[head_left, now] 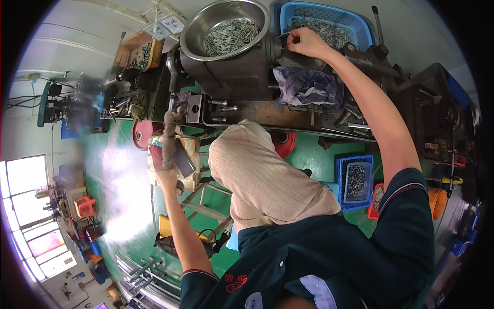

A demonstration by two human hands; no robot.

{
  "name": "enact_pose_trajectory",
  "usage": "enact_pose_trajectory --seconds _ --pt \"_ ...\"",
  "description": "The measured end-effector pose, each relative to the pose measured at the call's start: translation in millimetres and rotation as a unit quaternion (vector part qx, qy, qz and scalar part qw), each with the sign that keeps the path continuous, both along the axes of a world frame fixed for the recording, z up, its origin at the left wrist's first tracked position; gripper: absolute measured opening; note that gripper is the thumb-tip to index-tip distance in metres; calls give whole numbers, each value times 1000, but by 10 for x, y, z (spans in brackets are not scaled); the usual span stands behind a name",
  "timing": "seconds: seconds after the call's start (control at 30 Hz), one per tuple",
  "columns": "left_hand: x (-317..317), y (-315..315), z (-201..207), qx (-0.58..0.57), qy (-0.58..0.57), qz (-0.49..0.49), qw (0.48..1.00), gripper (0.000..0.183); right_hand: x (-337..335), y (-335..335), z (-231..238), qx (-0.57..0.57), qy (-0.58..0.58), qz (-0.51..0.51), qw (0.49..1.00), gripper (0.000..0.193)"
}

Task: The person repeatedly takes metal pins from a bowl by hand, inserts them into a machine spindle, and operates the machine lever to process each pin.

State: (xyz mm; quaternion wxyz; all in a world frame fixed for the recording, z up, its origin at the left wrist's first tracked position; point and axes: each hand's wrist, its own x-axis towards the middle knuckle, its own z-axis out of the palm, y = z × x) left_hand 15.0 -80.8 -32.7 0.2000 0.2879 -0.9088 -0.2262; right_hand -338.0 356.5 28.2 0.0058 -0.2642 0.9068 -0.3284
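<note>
My left hand (163, 174) is closed round the lower end of a long lever (170, 135), which is wrapped in grey-brown cloth and joins the dark bench machine (226, 74). At the machine's right end, my right hand (307, 42) has its fingers pinched together close to the spindle (280, 47). Whatever lies between those fingertips is too small to make out. Just behind this hand stands a blue plastic basket (329, 14) of small metal pins. A steel bowl (186, 36) with many similar pins rests on top of the machine.
A crumpled patterned rag (309, 85) lies below my right forearm. Metal sleeves (226, 108) sit in the bench tray (267, 114). At the left is a wooden box (131, 46) of parts. Blue bins (355, 162) and a red round stool (140, 135) stand on the green floor.
</note>
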Motion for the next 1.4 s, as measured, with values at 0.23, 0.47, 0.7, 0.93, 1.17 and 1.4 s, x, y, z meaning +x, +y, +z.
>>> enact_pose_trajectory --seconds 0.23,0.47,0.7,0.93,1.17,1.4 --pt "-34 799 204 51 -77 73 993 25 44 -45 -22 12 -47 0 999 20" --pt "-72 907 268 55 -95 81 991 25 -58 175 311 183 9 -106 977 26" --pt "-92 971 382 54 -98 75 991 25 54 -408 944 52 364 -139 920 18" --pt "-79 949 325 61 -82 66 993 24 182 -1269 1034 220 152 27 963 13" --pt "-71 960 339 53 -91 73 992 24 -22 -1403 905 253 122 42 959 17" --pt "-56 935 338 57 -78 69 993 24 -63 -977 1253 69 42 72 994 14"
